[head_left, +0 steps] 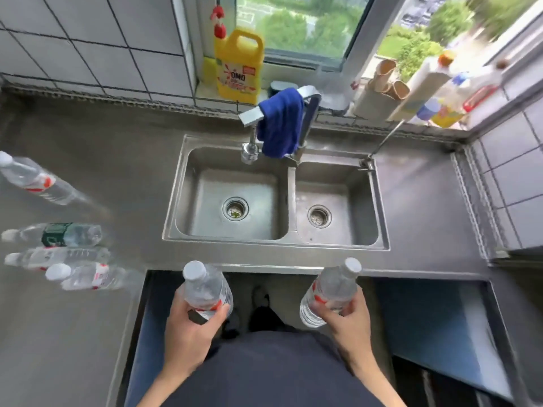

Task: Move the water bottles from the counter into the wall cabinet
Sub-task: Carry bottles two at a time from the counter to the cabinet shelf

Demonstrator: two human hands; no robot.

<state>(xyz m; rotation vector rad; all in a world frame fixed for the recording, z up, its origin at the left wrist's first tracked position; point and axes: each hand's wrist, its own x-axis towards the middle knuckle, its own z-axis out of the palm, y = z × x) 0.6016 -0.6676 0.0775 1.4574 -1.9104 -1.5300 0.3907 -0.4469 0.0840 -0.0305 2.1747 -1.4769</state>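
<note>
Holding one water bottle [205,289] in your left hand [188,327] and another [332,292] in your right hand [349,318] above the counter edge [264,268], you've four bottles [67,259] left on it; cabinet out of view.

Single head cam, wide-angle, looks steeply down over counter [102,148] edge; sink [276,245] centred, close.
</note>
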